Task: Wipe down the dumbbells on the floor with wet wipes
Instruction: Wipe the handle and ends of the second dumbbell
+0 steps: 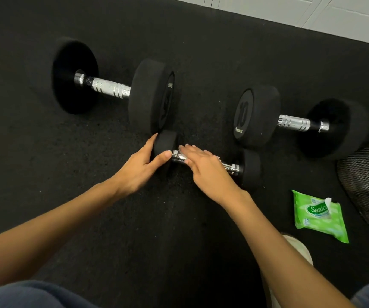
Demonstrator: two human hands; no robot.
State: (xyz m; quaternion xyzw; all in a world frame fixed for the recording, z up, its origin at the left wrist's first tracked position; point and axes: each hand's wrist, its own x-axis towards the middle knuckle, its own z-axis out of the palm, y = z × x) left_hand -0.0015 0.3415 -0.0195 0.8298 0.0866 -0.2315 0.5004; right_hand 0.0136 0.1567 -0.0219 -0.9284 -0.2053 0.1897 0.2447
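Small dumbbell (250,170) at frame centre on black rubber floor (112,218), just below bigger dumbbell (112,88). Likely light, rigid. Round heads roll and chrome handle goes slick when wet, so steady it by head. Left hand (141,166) curls round left head. Right hand (205,168) flat, fingers nearly straight, pressing white wipe (217,158) onto handle. Wet wipes pack (319,216) lower right.

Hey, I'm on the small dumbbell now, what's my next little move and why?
Probably slide the right hand, pressing what looks like a wipe, along the chrome handle toward the right head: that stretch is uncovered, and the left hand grips the left head, steadying the small dumbbell.
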